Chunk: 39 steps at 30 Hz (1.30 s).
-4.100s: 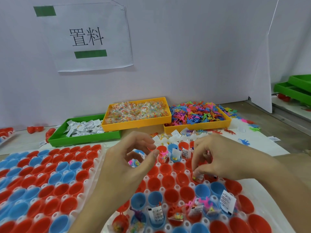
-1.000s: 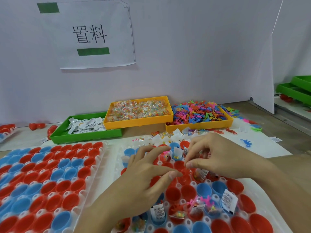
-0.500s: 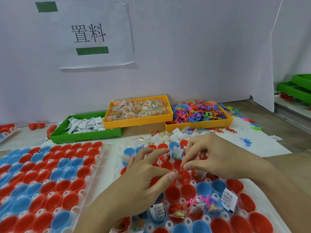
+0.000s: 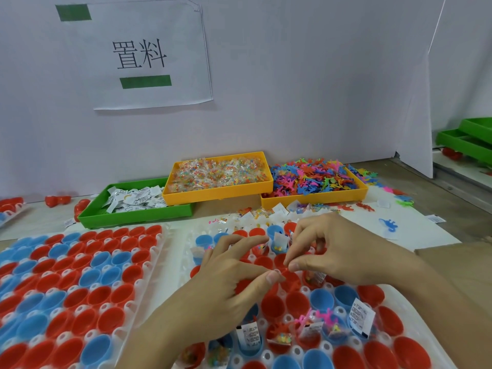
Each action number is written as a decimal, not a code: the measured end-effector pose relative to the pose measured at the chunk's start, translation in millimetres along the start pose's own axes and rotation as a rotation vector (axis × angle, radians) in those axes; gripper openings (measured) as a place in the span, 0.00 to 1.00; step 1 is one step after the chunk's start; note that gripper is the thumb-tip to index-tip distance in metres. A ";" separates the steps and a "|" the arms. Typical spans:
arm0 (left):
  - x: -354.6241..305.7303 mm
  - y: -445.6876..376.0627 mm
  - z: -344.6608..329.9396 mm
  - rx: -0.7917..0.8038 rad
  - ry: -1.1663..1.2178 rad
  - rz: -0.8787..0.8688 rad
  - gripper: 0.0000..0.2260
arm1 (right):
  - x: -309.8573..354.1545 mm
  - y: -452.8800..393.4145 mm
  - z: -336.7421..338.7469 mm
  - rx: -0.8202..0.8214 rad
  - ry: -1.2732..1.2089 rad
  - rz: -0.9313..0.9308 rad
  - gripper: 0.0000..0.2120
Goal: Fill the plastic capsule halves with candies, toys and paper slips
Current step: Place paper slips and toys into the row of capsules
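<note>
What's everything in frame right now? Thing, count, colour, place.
paper sign: one, white with green bars, on the back wall
green tray: one, holds white paper slips, back left
candy tray: one, yellow, wrapped candies, back centre
toy tray: one, yellow, mixed-colour toys, back right
stacked green trays: at least two, far right
left capsule tray: one, white, many empty red and blue halves
right capsule tray: one, white, red and blue halves, some filled
blue toy: one, loose on the white sheet, right
left hand: fingers spread over the right tray
right hand: fingers pinched; contents unclear
</note>
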<state>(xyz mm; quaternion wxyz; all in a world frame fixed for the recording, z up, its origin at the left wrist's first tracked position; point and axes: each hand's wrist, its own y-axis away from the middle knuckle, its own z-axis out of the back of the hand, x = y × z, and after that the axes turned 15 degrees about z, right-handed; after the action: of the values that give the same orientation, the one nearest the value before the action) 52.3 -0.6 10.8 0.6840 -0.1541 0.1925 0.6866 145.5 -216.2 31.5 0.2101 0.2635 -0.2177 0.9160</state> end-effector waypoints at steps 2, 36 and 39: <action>-0.4 -0.1 -0.9 0.035 -0.016 0.001 0.26 | -0.1 0.2 2.2 -0.009 0.004 0.001 0.03; 12.7 -9.7 12.2 -0.577 0.387 0.043 0.09 | -114.3 11.7 18.5 -0.201 0.347 -0.468 0.18; 11.8 -9.0 13.2 -0.573 0.388 0.037 0.10 | -116.5 11.4 19.7 -0.114 0.333 -0.487 0.19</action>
<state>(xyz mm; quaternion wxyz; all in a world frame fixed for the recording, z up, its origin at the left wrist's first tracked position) 61.8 16.0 16.3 0.5511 -0.4641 0.1211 0.6828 237.6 -267.1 -23.6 0.4708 0.1417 -0.1617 0.8556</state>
